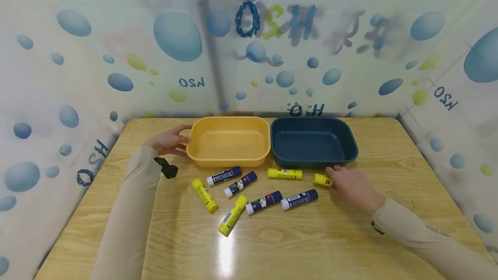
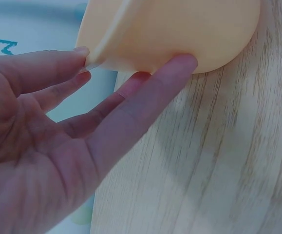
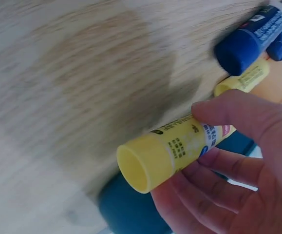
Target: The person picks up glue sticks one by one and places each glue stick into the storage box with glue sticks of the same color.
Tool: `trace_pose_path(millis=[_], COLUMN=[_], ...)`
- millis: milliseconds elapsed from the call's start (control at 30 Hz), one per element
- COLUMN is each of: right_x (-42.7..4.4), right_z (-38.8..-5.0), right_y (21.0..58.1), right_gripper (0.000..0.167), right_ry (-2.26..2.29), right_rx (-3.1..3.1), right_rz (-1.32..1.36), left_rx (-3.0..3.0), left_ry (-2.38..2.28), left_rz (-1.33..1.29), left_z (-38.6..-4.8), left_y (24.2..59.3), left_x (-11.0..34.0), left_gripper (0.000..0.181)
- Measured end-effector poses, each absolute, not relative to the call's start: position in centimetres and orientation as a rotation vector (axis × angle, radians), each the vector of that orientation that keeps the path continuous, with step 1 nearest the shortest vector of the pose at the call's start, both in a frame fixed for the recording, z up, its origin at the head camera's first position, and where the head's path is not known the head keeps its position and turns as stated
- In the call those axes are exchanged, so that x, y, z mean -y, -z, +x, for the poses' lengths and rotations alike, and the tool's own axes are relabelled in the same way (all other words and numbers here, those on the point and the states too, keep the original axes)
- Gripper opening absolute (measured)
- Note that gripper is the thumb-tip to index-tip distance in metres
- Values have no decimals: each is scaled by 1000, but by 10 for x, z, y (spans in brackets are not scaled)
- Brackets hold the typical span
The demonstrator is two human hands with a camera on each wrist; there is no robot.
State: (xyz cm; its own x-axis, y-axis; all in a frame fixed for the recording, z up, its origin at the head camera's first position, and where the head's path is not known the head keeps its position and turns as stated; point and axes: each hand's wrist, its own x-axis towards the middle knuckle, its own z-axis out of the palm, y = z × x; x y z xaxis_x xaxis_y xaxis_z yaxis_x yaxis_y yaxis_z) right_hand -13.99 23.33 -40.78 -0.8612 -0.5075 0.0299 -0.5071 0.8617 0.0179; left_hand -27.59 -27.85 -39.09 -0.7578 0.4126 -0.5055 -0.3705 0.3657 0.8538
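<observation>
My right hand (image 1: 352, 187) pinches a yellow glue stick (image 3: 165, 148) between thumb and fingers, just in front of the navy bin (image 1: 314, 163). Its open-looking end faces the right wrist camera. At the left, my left hand (image 1: 167, 141) rests its fairly straight fingers (image 2: 145, 109) against the outer end wall of the orange-yellow bin (image 2: 194, 34), one fingertip at its rim. On the table in front of the bins lie several loose glue sticks: yellow ones such as this yellow glue stick (image 1: 285, 173), and blue ones with white ends such as this blue glue stick (image 1: 299, 199).
Both bins stand side by side at the back of the wooden table (image 1: 272, 249), with no glue sticks visible inside. Behind them hangs a white curtain (image 1: 233, 72) with blue and green spots, and it continues along both sides.
</observation>
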Motion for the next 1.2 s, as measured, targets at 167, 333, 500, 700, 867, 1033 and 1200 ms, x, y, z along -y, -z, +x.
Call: trace_pose_path(millis=[167,333,500,700,867,1033,1200], right_x=[-225,-220,-214,-210,-210,-212,-215], right_z=[-137,-136,-140,-146,-156,-169,-181], right_y=[397,386,374,363,356,349,344], right_gripper=[24,26,24,23,25,22,20], right_ry=[-29,-56,-37,-10,-15,-51,-103], right_rx=[2955,2852,2859,2898,2945,2978,3039], right_rz=[885,957,963,937,899,869,822], left_rx=[-1955,-1960,-1959,-1968,-1948,-1935,-1904], left_ry=[-1451,-1445,-1445,-1436,-1459,-1477,-1507], left_rz=[28,15,3,0,-5,6,-6], left_z=[-276,-276,-276,-275,-274,-273,-273], left_y=[390,391,391,391,391,390,389], left_x=[277,277,277,278,278,278,277], left_gripper=[65,65,65,65,65,65,65])
